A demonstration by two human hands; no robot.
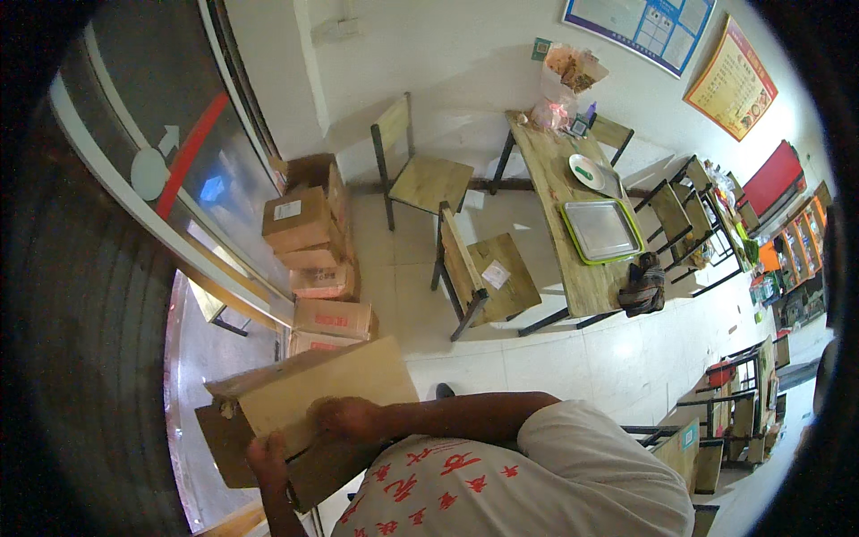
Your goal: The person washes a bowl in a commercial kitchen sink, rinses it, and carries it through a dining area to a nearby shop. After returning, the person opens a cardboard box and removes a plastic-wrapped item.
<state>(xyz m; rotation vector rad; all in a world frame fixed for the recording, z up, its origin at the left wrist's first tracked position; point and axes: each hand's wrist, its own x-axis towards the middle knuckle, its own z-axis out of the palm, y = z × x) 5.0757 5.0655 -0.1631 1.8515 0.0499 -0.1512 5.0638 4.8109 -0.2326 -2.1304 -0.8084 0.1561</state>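
Observation:
A large cardboard box (pixel 335 379) with loose flaps is in front of my body at the lower left. My left hand (pixel 270 462) grips the edge of a flap at the box's near side. My right hand (pixel 345 419), somewhat blurred, lies against the box's upper panel; whether its fingers hold the cardboard cannot be told. A dark gap runs between the panels near both hands. Beyond the box, several more cardboard boxes (pixel 305 218) are stacked along the glass door.
A glass door (pixel 208 161) with a red stripe stands at the left. Wooden chairs (pixel 429 181) and a table (pixel 543 194) bearing a metal tray (pixel 602 230), a plate (pixel 586 172) and a wrapped bouquet (pixel 567 80) are ahead. More tables and chairs stand at the right.

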